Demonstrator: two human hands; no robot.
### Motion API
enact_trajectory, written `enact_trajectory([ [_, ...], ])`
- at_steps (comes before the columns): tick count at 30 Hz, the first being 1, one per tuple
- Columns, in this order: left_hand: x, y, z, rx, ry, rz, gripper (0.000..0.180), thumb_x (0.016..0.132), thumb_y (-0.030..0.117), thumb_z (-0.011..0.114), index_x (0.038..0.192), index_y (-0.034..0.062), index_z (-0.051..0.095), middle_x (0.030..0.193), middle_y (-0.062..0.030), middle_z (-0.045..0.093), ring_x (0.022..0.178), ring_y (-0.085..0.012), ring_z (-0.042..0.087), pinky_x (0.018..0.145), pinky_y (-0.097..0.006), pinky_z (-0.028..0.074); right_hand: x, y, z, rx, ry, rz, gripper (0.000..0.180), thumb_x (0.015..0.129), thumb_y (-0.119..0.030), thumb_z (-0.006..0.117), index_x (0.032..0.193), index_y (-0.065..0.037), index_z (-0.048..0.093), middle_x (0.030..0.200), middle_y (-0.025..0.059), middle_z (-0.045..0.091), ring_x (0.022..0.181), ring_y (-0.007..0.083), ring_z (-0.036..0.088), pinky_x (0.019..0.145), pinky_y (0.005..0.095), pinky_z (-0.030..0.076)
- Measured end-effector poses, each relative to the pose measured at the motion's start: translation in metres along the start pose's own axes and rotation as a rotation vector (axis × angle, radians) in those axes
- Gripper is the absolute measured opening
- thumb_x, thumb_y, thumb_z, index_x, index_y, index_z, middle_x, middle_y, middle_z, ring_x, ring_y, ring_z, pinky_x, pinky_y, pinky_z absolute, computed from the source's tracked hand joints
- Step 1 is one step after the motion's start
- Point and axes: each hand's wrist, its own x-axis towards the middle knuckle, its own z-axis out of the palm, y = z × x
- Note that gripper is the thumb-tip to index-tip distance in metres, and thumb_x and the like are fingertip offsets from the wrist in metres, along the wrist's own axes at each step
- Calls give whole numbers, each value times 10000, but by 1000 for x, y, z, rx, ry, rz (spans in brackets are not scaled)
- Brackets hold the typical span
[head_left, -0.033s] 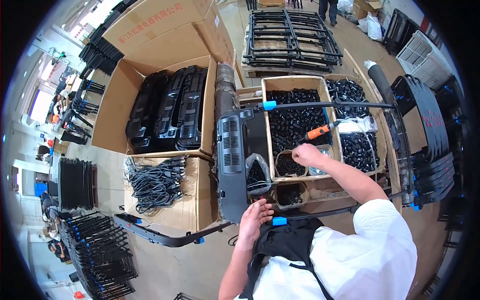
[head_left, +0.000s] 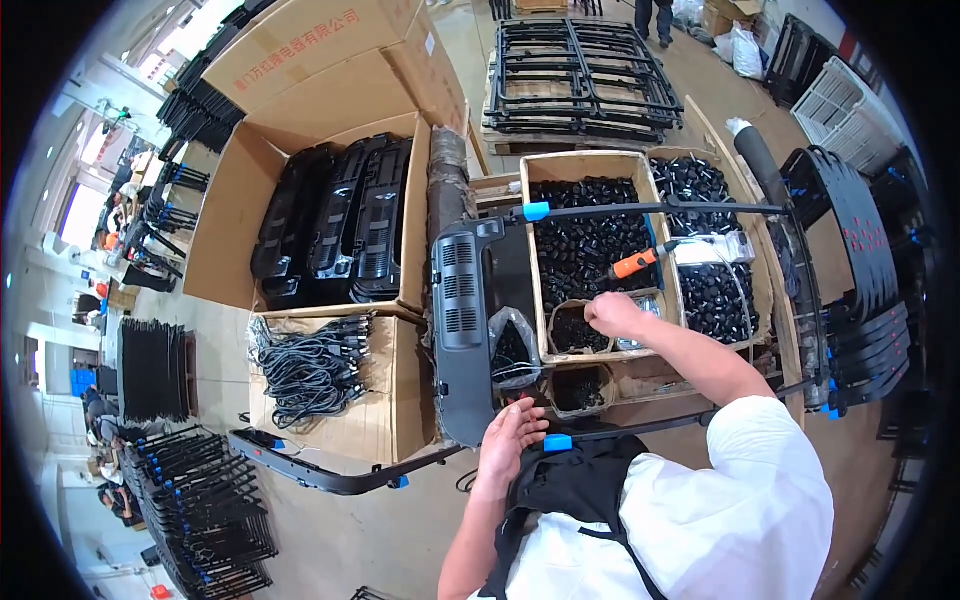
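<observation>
My right hand (head_left: pixel 614 316) reaches over a small open box of tiny dark parts (head_left: pixel 578 330), its fingers bent together at the box's edge. Whatever they hold, if anything, is hidden. Beside the lower end of a long black slotted panel (head_left: pixel 461 330) is my left hand (head_left: pixel 514 432), fingers loosely curved with nothing visible in them. The panel forms the left end of a black tubular frame (head_left: pixel 665 208) with blue clips. Just beyond my right hand, an orange power screwdriver (head_left: pixel 634 263) lies over the bins.
Cardboard bins of black knob-like parts (head_left: pixel 590 235) lie beneath the frame. A plastic bag of small parts (head_left: pixel 515 350) is near the panel. To the left, a big carton (head_left: pixel 225 220) holds more black panels, with bundled black cables (head_left: pixel 310 370) nearer. Stacked frames (head_left: pixel 585 80) stand behind.
</observation>
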Motion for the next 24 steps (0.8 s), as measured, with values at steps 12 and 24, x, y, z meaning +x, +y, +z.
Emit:
enact_trajectory([
  [12,47,-18,57,67,-127,-68,473,1146,336,500,1465,-12,533,1265,-146,700,1095,-268,716,939,-398,596,31,4,86,-262,-145,-60,368,1091,-284,477,1299,-114,729,1286,261,675,1135,408,728,908,495,600],
  [24,112,-18,84,107,-93,-138,435,1146,329,511,1391,-26,572,1253,-134,697,1114,-254,701,987,-390,586,25,12,81,-342,-232,-144,287,941,-167,626,1122,-86,834,1158,163,795,1100,317,773,910,421,627],
])
